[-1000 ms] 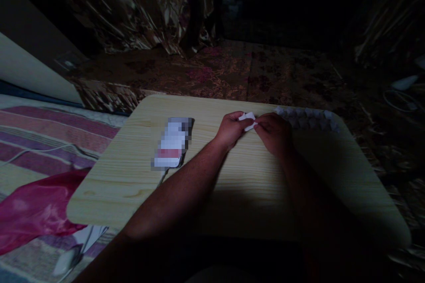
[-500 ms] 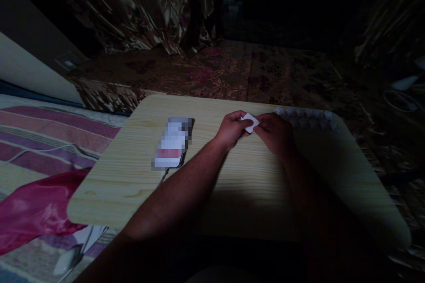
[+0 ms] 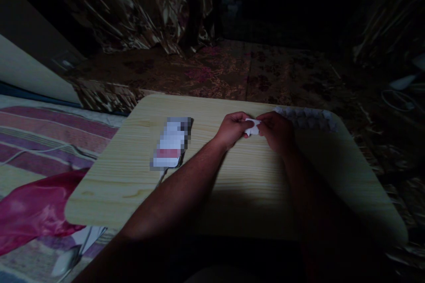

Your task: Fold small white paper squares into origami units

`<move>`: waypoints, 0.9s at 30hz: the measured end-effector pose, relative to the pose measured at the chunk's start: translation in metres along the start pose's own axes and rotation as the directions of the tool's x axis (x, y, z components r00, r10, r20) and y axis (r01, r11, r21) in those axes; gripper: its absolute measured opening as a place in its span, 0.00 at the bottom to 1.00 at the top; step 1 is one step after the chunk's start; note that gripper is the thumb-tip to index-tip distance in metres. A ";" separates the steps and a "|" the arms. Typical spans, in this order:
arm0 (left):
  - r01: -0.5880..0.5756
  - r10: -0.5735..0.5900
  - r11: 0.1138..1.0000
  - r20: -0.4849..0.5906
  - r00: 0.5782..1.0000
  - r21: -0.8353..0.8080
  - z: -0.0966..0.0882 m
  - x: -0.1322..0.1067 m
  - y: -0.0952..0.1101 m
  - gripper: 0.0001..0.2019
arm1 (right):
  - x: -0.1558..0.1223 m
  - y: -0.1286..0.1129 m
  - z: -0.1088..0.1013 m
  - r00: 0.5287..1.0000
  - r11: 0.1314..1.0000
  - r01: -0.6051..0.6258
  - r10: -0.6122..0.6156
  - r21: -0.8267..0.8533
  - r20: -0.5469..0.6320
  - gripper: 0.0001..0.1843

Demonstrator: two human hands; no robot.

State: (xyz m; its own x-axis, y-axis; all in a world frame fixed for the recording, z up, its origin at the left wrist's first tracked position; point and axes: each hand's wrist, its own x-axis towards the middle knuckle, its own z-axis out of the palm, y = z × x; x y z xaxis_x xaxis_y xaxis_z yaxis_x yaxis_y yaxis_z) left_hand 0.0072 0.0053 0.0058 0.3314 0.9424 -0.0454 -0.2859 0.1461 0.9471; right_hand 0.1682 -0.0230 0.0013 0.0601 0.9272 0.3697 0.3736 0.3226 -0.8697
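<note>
Above the pale wooden table [image 3: 186,203], a small piece of white folded paper [image 3: 253,127] is pinched between both hands. My left hand [image 3: 232,130] has its thumb on the paper's left part, with fingers behind it. At the paper's right edge, my right hand [image 3: 277,131] grips with closed fingertips, partly in shadow. Just beyond the right hand, several small whitish folded pieces [image 3: 308,117] stand in rows at the table's far right corner. Their exact shape is hard to make out in the dim light.
A phone [image 3: 171,143], its screen blurred out, lies left of my left forearm with a white cable [image 3: 161,177] attached. Pink satiny cloth [image 3: 36,203] and a striped bedspread [image 3: 53,132] adjoin the table's left side. Patterned curtains [image 3: 159,9] hang behind.
The paper has turned and shifted slightly right and down between the fingers, and now looks wider and flatter. Both hands stay in nearly the same place.
</note>
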 end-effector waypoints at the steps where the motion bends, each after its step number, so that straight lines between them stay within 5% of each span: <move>1: 0.007 -0.007 1.000 0.001 1.000 0.012 0.000 0.000 0.000 0.09 | 0.000 -0.002 -0.001 1.000 1.000 0.000 0.000 0.008 0.016 0.09; 9: 0.074 -0.077 0.996 0.070 0.995 0.049 -0.005 -0.001 0.004 0.07 | 0.003 -0.006 -0.011 0.986 0.991 0.040 -0.060 0.130 0.156 0.05; 16: 0.080 -0.090 0.993 0.123 0.988 0.083 -0.006 -0.002 0.007 0.06 | 0.003 -0.015 -0.020 0.955 0.990 -0.120 0.097 0.069 0.279 0.07; 27: 0.107 -0.136 0.981 0.184 0.973 0.161 -0.008 -0.002 0.009 0.07 | 0.004 -0.016 -0.028 0.925 0.981 -0.156 0.104 0.117 0.366 0.09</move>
State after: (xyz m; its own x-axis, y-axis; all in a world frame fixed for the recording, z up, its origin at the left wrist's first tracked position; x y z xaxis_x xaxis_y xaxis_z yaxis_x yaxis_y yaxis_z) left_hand -0.0033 0.0070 0.0115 0.5268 0.8422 -0.1148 -0.1005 0.1958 0.9755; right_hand 0.1884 -0.0299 0.0262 -0.2446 0.9606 0.1321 0.2491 0.1939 -0.9489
